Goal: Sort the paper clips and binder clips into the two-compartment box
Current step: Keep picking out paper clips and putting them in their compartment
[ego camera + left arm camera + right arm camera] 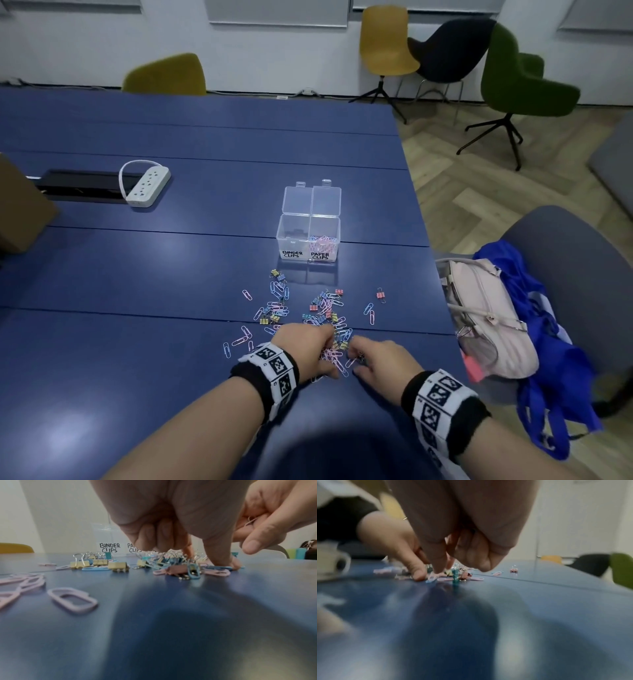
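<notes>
Both hands work low in the mixed clip pile (308, 315), probably to separate kinds. The left hand (303, 346) pinches paper clips against the table (137, 274); the right hand (380, 359) curls around thin wire, perhaps clips. The open box (308, 236) waits at twelve o'clock.

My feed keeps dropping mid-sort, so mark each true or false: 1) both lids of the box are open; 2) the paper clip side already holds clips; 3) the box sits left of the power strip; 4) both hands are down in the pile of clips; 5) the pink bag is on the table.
1) True: both lids of the box stand open.
2) True: pink paper clips lie in the side marked for them.
3) False: the box is right of the power strip.
4) True: the left hand and right hand work in the pile.
5) False: the pink bag sits on a chair beside the table.
</notes>
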`<state>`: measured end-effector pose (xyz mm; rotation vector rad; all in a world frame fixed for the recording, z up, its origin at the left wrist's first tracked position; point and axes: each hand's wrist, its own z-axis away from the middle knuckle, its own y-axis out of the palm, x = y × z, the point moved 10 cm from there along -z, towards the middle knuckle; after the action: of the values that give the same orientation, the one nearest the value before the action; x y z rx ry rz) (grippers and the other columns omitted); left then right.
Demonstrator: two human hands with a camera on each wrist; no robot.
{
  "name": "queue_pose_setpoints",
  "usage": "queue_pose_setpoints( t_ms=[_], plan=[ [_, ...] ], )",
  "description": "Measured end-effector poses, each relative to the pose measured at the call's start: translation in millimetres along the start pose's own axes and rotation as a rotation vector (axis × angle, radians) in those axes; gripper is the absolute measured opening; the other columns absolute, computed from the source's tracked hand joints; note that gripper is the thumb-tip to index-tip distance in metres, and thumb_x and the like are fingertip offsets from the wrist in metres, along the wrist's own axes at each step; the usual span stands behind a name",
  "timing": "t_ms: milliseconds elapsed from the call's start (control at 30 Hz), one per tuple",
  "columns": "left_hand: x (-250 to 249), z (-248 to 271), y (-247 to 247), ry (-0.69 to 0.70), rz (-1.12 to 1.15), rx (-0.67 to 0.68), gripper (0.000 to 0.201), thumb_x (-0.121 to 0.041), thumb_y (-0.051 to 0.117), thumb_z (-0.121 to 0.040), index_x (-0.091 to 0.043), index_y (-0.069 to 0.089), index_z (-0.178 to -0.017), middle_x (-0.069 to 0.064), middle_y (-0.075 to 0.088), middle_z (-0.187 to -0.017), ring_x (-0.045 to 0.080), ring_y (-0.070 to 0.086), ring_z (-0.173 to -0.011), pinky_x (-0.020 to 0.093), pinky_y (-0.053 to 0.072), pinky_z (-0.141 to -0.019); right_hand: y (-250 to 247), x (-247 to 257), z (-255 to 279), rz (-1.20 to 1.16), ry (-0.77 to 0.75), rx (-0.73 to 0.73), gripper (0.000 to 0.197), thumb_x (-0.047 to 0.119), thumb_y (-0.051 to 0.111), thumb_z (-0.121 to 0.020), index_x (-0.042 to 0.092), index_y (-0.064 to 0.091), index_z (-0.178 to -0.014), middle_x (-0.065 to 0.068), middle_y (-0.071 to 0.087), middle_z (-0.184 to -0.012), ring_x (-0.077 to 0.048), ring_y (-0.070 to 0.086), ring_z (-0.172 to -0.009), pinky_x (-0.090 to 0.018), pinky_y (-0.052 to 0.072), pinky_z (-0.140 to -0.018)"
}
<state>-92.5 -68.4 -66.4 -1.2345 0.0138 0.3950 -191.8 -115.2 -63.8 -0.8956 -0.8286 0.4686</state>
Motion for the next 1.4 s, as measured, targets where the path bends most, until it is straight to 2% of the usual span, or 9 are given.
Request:
queue_pose_setpoints(
  t_ms=[100,467,600,733,867,967,1100,1200,1400],
  plan=[
    [1,-4,3,0.005,-0.001,0.014,0.042,-0.058,0.064,-0.074,-0.024,0.054,-0.096,-0.002,0.069,-0.097,0.024,0.062,-0.093,0.033,0.046,-0.078,1,9,-5,0.225,-0.046,0.013,0.022,0.025,0.047,-0.089,0.025,0.051,-0.111,-0.008,0.066,-0.109,-0.034,0.059,-0.101,-0.035,0.042,-0.074],
    [1,-7,-3,-0.057,0.056,0.039,0.026,-0.045,0.066,-0.078,-0.023,0.057,-0.091,-0.002,0.068,-0.097,0.022,0.061,-0.094,0.033,0.049,-0.083,3,11,-20,0.295,-0.015,0.035,0.018,0.024,0.039,-0.094,0.013,0.049,-0.104,-0.013,0.066,-0.105,-0.036,0.061,-0.095,-0.036,0.037,-0.069],
    [8,-7,-5,-0.113,0.101,0.063,0.029,-0.041,0.071,-0.074,-0.025,0.061,-0.096,-0.005,0.068,-0.102,0.019,0.061,-0.097,0.031,0.048,-0.083,-15,-15,-19,-0.274,0.117,-0.087,0.02,0.024,0.04,-0.093,0.02,0.035,-0.074,-0.003,0.053,-0.074,-0.023,0.046,-0.067,-0.035,0.037,-0.064],
    [6,-9,2,-0.139,0.129,0.102,0.01,-0.025,0.065,-0.078,-0.024,0.066,-0.088,-0.004,0.071,-0.096,0.02,0.065,-0.094,0.03,0.049,-0.08,-13,-54,-13,-1.264,0.378,-0.22,0.029,-0.001,0.037,-0.088,0.016,0.033,-0.065,-0.008,0.039,-0.062,-0.015,0.027,-0.047,-0.022,0.021,-0.039],
    [1,-9,1,-0.099,0.072,0.104,0.014,-0.024,0.052,-0.084,-0.022,0.064,-0.09,-0.002,0.07,-0.095,0.023,0.064,-0.092,0.033,0.051,-0.082,-12,-61,-12,-1.413,0.36,-0.187,0.022,-0.013,0.039,-0.086,0.006,0.044,-0.078,-0.011,0.046,-0.06,-0.014,0.035,-0.043,-0.019,0.022,-0.037],
    [12,-6,-8,-0.124,0.298,0.064,0.012,-0.031,0.047,-0.091,-0.022,0.055,-0.088,-0.003,0.062,-0.084,0.018,0.058,-0.078,0.028,0.046,-0.073,-4,-53,-11,-1.346,0.347,-0.067,0.025,-0.011,0.034,-0.086,0.003,0.054,-0.086,-0.006,0.046,-0.057,-0.01,0.034,-0.041,-0.015,0.019,-0.039],
    [43,7,-7,-0.329,1.157,0.07,0.013,-0.012,0.04,-0.079,-0.013,0.041,-0.066,0.004,0.041,-0.059,0.016,0.035,-0.047,0.019,0.028,-0.044,15,-35,-6,-1.233,0.36,0.051,0.029,0.014,0.046,-0.096,0.014,0.045,-0.067,0.003,0.039,-0.048,-0.009,0.026,-0.038,-0.013,0.014,-0.041],
    [43,20,-5,-0.377,1.665,0.131,0.012,-0.002,0.03,-0.064,-0.011,0.038,-0.06,0.003,0.036,-0.052,0.012,0.027,-0.039,0.01,0.018,-0.038,13,-27,-9,-0.946,0.304,0.004,0.037,0.029,0.056,-0.093,0.02,0.034,-0.064,0.006,0.035,-0.05,-0.01,0.027,-0.041,-0.02,0.023,-0.041],
    [31,30,-7,-0.266,1.882,0.192,0.014,-0.003,0.032,-0.061,-0.009,0.044,-0.066,0.007,0.042,-0.059,0.015,0.032,-0.044,0.014,0.016,-0.038,8,7,-7,-0.001,0.16,0.042,0.034,0.052,0.057,-0.081,0.023,0.042,-0.092,0.0,0.062,-0.095,-0.028,0.06,-0.097,-0.033,0.041,-0.073]
  ],
)
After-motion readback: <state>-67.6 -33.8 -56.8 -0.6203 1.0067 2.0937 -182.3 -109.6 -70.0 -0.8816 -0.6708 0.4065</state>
